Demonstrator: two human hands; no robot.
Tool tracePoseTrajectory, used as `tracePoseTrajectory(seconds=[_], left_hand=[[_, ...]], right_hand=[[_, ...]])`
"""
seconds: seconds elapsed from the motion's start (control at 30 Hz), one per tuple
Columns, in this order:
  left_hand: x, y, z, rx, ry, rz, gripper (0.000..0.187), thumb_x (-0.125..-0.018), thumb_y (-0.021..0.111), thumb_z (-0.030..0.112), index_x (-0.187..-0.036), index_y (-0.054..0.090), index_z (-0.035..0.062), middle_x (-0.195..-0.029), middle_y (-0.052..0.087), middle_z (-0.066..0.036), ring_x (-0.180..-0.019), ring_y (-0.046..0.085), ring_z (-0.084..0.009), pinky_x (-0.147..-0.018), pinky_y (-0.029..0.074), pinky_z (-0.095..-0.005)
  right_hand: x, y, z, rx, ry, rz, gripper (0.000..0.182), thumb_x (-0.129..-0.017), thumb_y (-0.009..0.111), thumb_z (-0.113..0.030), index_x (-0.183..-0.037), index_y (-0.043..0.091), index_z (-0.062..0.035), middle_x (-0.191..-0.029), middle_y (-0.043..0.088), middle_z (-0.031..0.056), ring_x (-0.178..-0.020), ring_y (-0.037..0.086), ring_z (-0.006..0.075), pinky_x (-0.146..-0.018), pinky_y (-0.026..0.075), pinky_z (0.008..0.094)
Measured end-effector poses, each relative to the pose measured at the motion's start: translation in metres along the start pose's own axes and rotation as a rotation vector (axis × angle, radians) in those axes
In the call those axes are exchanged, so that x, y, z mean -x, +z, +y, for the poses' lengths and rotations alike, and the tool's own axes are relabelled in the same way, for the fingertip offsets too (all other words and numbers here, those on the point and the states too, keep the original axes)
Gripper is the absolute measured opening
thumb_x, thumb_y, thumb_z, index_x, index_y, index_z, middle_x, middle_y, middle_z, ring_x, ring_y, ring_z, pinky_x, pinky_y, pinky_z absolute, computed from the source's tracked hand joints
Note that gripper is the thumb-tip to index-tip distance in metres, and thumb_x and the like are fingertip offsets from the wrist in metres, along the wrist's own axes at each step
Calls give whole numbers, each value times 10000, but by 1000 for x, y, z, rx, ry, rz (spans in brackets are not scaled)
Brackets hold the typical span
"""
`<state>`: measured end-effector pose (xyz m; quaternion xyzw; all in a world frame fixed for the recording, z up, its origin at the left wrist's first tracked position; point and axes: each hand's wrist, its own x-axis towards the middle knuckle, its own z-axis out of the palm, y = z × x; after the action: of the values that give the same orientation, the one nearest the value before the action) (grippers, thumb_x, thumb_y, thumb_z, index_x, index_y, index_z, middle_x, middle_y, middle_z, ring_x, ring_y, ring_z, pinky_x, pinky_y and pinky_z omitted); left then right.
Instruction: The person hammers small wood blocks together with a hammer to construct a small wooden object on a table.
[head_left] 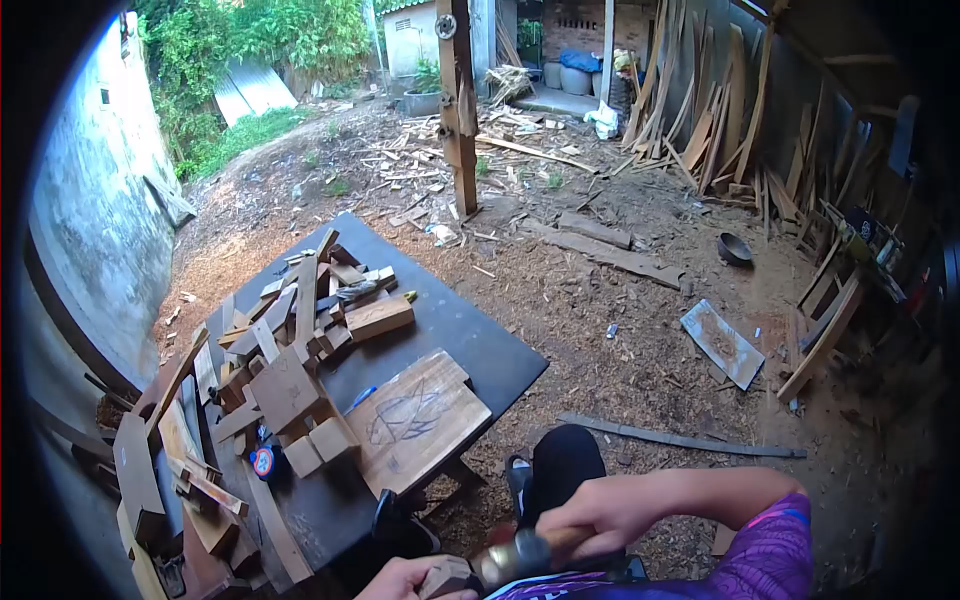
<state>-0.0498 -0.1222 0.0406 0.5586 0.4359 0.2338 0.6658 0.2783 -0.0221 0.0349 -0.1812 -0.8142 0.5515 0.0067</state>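
At the bottom edge, my right hand (615, 505) is wrapped round the wooden handle of a hammer (508, 560). Its rounded metal head is smeared by motion, close beside a small wood block (447, 578). That block is gripped in my left hand (400, 580), which the frame's lower edge partly cuts off. Both hands are low in front of my body, near the dark table's front corner. On the table lies a wooden board (425, 415) with blue pen lines drawn on it. A blue pen (362, 398) rests along the board's left edge.
Wood offcuts (290, 385) are heaped on the dark table (470, 345), with a blue tape measure (265, 462) among them. A wooden post (458, 110) stands beyond. Planks (735, 110) lean along the right wall. A long strip (680, 437) and wood chips cover the ground.
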Motion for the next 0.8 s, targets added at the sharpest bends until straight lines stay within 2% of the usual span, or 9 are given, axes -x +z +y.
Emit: tracePoseTrajectory(seconds=[0.03, 0.1, 0.17, 0.27, 0.3, 0.43, 0.53, 0.7, 0.8], left_hand=[[-5, 7, -19, -49, 311, 47, 230, -976, 768, 236, -1045, 664, 43, -709, 583, 7, -630, 537, -75, -558, 451, -278], [32, -42, -33, 510, -163, 157, 256, -984, 761, 255, -884, 596, 86, -630, 506, 19, -492, 461, -72, -429, 351, -266], [47, -63, -36, 533, -93, 451, 328, -1003, 744, 262, -806, 519, 127, -579, 443, 34, -402, 374, -76, -359, 265, -264], [20, -24, -53, 273, 27, 467, 289, -1004, 751, 213, -847, 534, 103, -586, 467, 30, -426, 430, -79, -397, 318, -247], [11, -17, -58, 197, 189, 461, 269, -994, 765, 193, -866, 550, 95, -592, 478, 27, -435, 438, -76, -406, 327, -243], [-15, -33, -40, -31, 109, 393, 265, -898, 845, 194, -1017, 666, 39, -818, 659, -14, -781, 617, -93, -721, 523, -294], [-41, -33, -26, 3, 331, 460, 307, -921, 851, 225, -1062, 633, 61, -874, 634, -4, -729, 594, -73, -652, 487, -264], [-50, -39, -22, 620, 423, 50, 473, -1084, 569, 486, -1341, 440, 110, -891, 576, -67, -581, 522, -116, -509, 431, -253], [-54, -36, -40, 1002, 376, -67, 538, -1112, 355, 606, -1316, 446, 116, -840, 515, -71, -506, 468, -134, -461, 404, -264]], right_hand=[[4, -1, -7, 181, 0, -11, 296, -930, 711, -240, -1198, 608, -168, -911, 726, 119, -823, 723, 379, -679, 548, 487], [30, -18, 10, 700, 26, 16, 234, -901, 726, -243, -1110, 632, -196, -889, 726, 91, -794, 726, 357, -652, 557, 486], [65, -34, 50, 778, 208, 297, 183, -878, 750, -258, -1023, 653, -202, -838, 718, 73, -752, 724, 337, -638, 566, 467], [55, -30, 50, 460, 391, 524, 174, -940, 758, -291, -1021, 677, -160, -754, 690, 84, -681, 713, 268, -642, 566, 402], [42, -29, 49, 381, 295, 516, 170, -957, 746, -276, -1021, 675, -136, -763, 690, 74, -685, 710, 236, -641, 559, 384], [-2, -10, 31, -200, 66, 415, 213, -1000, 711, -217, -1098, 646, -39, -807, 687, 62, -700, 702, 167, -646, 551, 340], [-27, -10, 3, -540, 69, 312, 325, -1005, 702, -211, -1201, 594, 25, -846, 682, 89, -694, 700, 182, -640, 569, 335], [-60, 2, 5, -962, 0, 258, 452, -1001, 681, -206, -1312, 495, 64, -935, 635, 152, -599, 671, 214, -512, 578, 342], [-71, 8, 6, -1085, -67, 263, 564, -1004, 649, -175, -1429, 360, 58, -986, 613, 199, -497, 615, 205, -444, 537, 315]])
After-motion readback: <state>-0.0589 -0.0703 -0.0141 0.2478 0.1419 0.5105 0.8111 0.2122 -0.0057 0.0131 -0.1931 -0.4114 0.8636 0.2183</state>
